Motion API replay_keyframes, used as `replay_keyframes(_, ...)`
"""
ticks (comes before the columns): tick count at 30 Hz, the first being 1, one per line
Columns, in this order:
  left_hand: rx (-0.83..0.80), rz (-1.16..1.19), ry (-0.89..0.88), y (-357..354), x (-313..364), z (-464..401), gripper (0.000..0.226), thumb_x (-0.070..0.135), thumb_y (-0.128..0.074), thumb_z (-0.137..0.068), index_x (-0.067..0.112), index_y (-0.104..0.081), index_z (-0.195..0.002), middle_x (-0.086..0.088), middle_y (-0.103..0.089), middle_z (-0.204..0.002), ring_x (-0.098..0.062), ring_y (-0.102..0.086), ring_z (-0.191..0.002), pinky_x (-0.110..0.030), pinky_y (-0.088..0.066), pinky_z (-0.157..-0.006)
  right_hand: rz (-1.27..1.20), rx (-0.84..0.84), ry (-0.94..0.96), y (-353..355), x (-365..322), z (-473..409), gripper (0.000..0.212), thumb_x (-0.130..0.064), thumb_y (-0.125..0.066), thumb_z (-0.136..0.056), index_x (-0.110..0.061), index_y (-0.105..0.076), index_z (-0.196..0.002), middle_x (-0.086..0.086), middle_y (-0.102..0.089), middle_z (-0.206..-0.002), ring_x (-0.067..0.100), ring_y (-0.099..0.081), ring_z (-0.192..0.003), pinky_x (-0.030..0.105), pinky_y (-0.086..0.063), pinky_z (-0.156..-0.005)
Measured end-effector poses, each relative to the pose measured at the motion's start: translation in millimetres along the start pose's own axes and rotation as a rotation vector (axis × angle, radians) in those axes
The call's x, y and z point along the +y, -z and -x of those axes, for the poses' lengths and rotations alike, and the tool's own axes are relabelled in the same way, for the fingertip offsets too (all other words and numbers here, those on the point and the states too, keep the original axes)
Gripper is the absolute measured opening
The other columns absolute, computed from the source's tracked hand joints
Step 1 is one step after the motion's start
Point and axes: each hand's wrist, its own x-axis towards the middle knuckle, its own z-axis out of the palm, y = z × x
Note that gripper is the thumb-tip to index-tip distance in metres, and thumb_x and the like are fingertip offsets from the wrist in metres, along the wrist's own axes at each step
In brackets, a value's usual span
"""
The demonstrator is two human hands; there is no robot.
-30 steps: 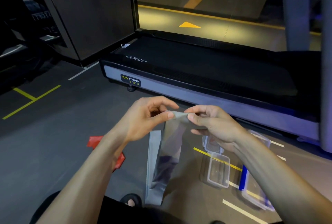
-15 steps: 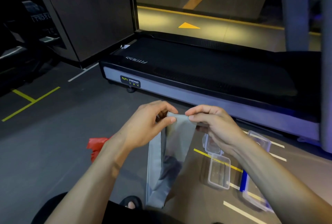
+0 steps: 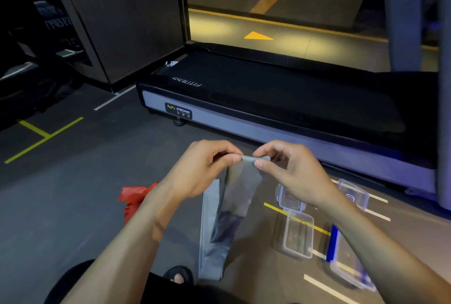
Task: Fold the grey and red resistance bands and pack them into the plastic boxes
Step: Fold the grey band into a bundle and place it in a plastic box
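Early stage: left hand (image 3: 195, 172) and right hand (image 3: 295, 176) fingers pinched grey band (image 3: 240, 186) top edge, unfolded. Red band (image 3: 133, 198) lay untouched; plastic boxes (image 3: 299, 236) looked empty.

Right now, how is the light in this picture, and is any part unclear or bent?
Head view: dim overall; yellow light on the floor beyond the treadmill, blue tint at right; straight edges bow from the wide lens; the grey band and both hands look sharp; the clear boxes are faint.

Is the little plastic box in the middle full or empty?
Empty: the open small clear box shows only floor and a yellow line through its bottom.
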Motion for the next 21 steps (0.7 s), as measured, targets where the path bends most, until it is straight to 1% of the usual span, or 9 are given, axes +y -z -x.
replay_keyframes(3, 0.008, 0.04, -0.005, 0, -1, 0, 0.011, 0.029, -0.066, -0.099, 0.029, -0.074, -0.107, 0.013, -0.074, -0.091, -0.012, -0.07, -0.089, -0.039, -0.054, -0.084, 0.244, -0.002, 0.1, 1, -1, 1, 0.003, -0.028, -0.072, -0.094, -0.028, -0.072, -0.097, -0.017, -0.067, -0.08, 0.004, -0.058, -0.089, 0.01, -0.038, -0.074)
replay_keyframes(5, 0.019, 0.076, -0.001, 0, 1, 1, 0.015, 0.028, -0.066, -0.099, 0.03, -0.071, -0.113, 0.011, -0.072, -0.086, -0.012, -0.068, -0.083, -0.036, -0.054, -0.082, 0.31, -0.033, 0.124, 1, -1, 1, 0.003, -0.028, -0.067, -0.096, -0.027, -0.069, -0.094, -0.015, -0.064, -0.081, 0.005, -0.054, -0.088, 0.011, -0.035, -0.072)
replay_keyframes(7, 0.028, 0.087, -0.006, -2, 4, 1, 0.014, 0.026, -0.064, -0.1, 0.028, -0.071, -0.112, 0.012, -0.071, -0.087, -0.01, -0.067, -0.084, -0.032, -0.054, -0.082, 0.325, -0.058, 0.133, 1, 0, 1, 0.006, -0.027, -0.064, -0.098, -0.026, -0.065, -0.092, -0.014, -0.061, -0.084, 0.005, -0.052, -0.088, 0.013, -0.032, -0.072)
replay_keyframes(9, 0.046, 0.09, -0.011, -5, 6, 1, 0.012, 0.024, -0.062, -0.102, 0.026, -0.072, -0.108, 0.014, -0.073, -0.093, -0.009, -0.068, -0.09, -0.031, -0.053, -0.084, 0.296, -0.058, 0.152, 2, 0, 0, 0.007, -0.023, -0.064, -0.098, -0.024, -0.063, -0.091, -0.012, -0.058, -0.088, 0.005, -0.053, -0.088, 0.014, -0.034, -0.074)
replay_keyframes(11, 0.055, 0.096, -0.015, -8, 8, 0, 0.013, 0.023, -0.06, -0.103, 0.025, -0.071, -0.11, 0.017, -0.072, -0.097, -0.007, -0.068, -0.093, -0.026, -0.052, -0.084, 0.235, -0.055, 0.135, 4, 0, -2, 0.007, -0.02, -0.066, -0.097, -0.022, -0.065, -0.091, -0.011, -0.058, -0.089, 0.006, -0.055, -0.086, 0.017, -0.038, -0.075)
replay_keyframes(14, 0.029, 0.105, -0.027, -11, 9, 0, 0.014, 0.023, -0.062, -0.101, 0.022, -0.069, -0.113, 0.018, -0.069, -0.099, -0.005, -0.067, -0.094, -0.022, -0.051, -0.083, 0.141, -0.083, 0.069, 10, 3, -3, 0.008, -0.02, -0.067, -0.097, -0.024, -0.067, -0.09, -0.009, -0.065, -0.087, 0.011, -0.06, -0.082, 0.031, -0.048, -0.076)
replay_keyframes(16, 0.031, 0.108, -0.04, -12, 9, 1, 0.013, 0.022, -0.066, -0.1, 0.022, -0.07, -0.112, 0.014, -0.069, -0.094, -0.007, -0.066, -0.088, -0.023, -0.051, -0.08, 0.121, -0.131, 0.045, 13, 5, -5, 0.008, -0.02, -0.067, -0.097, -0.024, -0.068, -0.09, -0.008, -0.068, -0.085, 0.012, -0.062, -0.081, 0.036, -0.051, -0.077)
replay_keyframes(18, 0.043, 0.145, -0.039, -12, 7, 0, 0.013, 0.023, -0.069, -0.097, 0.024, -0.071, -0.111, 0.007, -0.068, -0.087, -0.01, -0.065, -0.079, -0.028, -0.052, -0.076, 0.085, -0.187, 0.024, 15, 5, -6, 0.008, -0.019, -0.066, -0.098, -0.023, -0.069, -0.093, -0.008, -0.069, -0.084, 0.009, -0.061, -0.078, 0.035, -0.05, -0.077)
replay_keyframes(21, 0.048, 0.202, -0.026, -14, 5, -1, 0.013, 0.025, -0.074, -0.093, 0.025, -0.073, -0.107, -0.001, -0.068, -0.082, -0.025, -0.066, -0.078, -0.041, -0.055, -0.076, 0.021, -0.258, 0.015, 18, 0, -5, 0.011, -0.017, -0.062, -0.101, -0.025, -0.069, -0.103, 0.001, -0.068, -0.089, 0.012, -0.058, -0.078, 0.029, -0.046, -0.075)
